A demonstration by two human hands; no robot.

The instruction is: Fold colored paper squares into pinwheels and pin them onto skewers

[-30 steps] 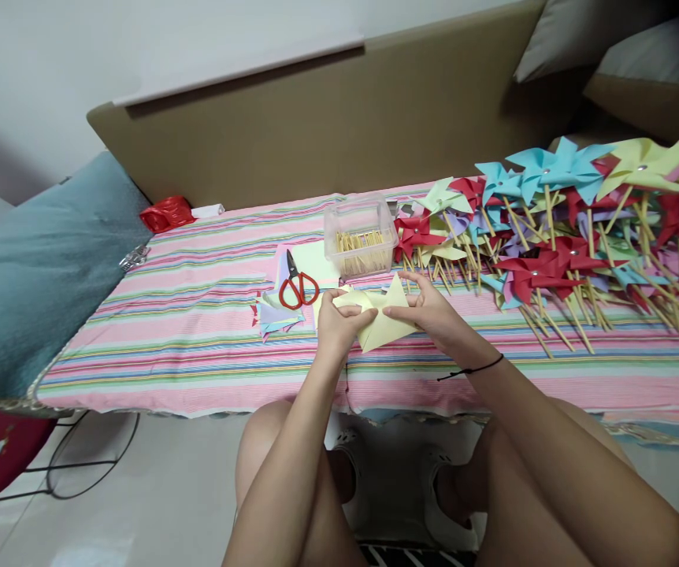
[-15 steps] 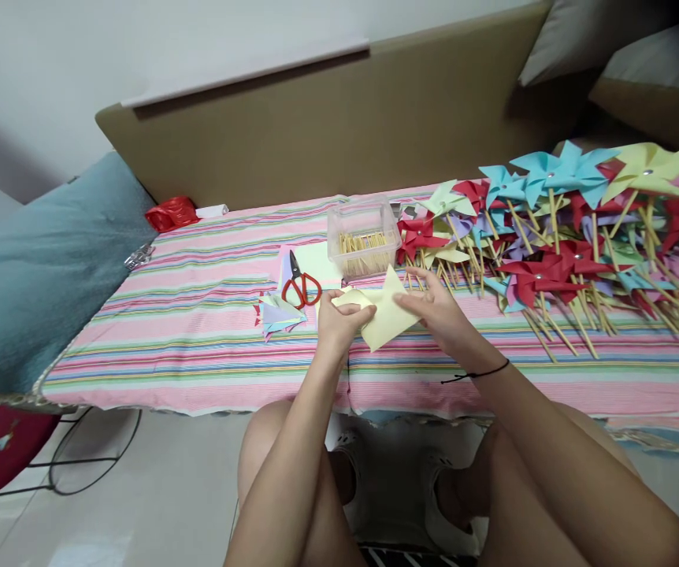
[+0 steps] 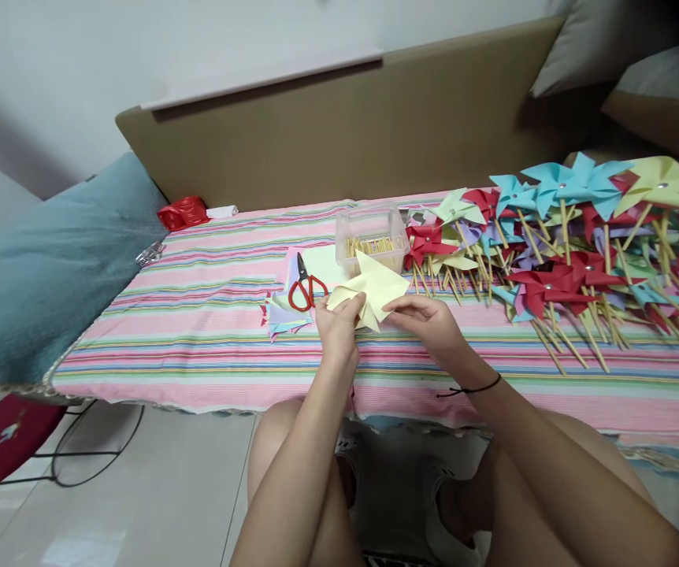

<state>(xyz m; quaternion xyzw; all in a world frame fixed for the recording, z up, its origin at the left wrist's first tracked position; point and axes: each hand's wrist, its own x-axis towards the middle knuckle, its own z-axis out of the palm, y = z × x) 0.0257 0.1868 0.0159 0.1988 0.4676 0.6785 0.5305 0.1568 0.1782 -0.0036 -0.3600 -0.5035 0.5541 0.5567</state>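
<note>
A pale yellow paper pinwheel piece (image 3: 378, 287), cut and partly folded into points, is held up between both hands. My left hand (image 3: 340, 321) pinches its folded left part. At its lower right edge, my right hand (image 3: 425, 319) has thumb and fingers closed on the paper. Red-handled scissors (image 3: 300, 293) lie just left of my left hand, on sheets of coloured paper (image 3: 323, 266). A small pile of cut paper pieces (image 3: 285, 315) is beside them. Behind the yellow paper stands a clear plastic box (image 3: 348, 228) with thin wooden sticks (image 3: 373, 246) in it.
Many finished pinwheels (image 3: 576, 236) on sticks cover the right side of the striped cloth (image 3: 198, 315). A red bag (image 3: 183, 213) and a blue cushion (image 3: 68, 268) are at the left. The brown sofa back (image 3: 328, 134) rises behind.
The yellow paper has been turned, with another point now facing up. My right hand has shifted from its upper right side to the lower right edge. The view has moved slightly left.
</note>
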